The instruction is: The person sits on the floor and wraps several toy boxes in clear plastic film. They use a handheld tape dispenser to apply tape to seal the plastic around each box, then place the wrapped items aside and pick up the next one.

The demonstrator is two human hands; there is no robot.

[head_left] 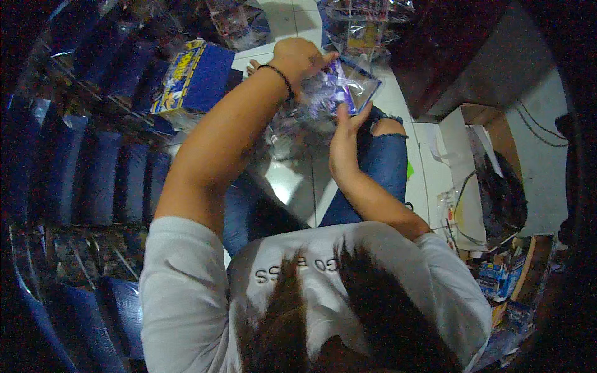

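A flat box (356, 87) with a purple side and a clear window is held above the floor between my knees. Crinkled clear plastic wrap (311, 99) bunches along its left side. My right hand (349, 127) grips the box's near edge, thumb on the purple side and fingers at the lower corner. Reaching across from the left, my left hand (298, 59) is closed at the plastic by the far left corner, one finger touching the box's top edge. Its other fingertips are hidden behind the hand and the plastic.
A blue and yellow carton (193, 78) stands left of my hands. Rows of dark blue wrapped packages (74, 168) fill the left side. More clear-wrapped packages (367, 28) lie beyond the hands. On the right, an open cardboard box (485, 115) holds a dark bag (504, 193).
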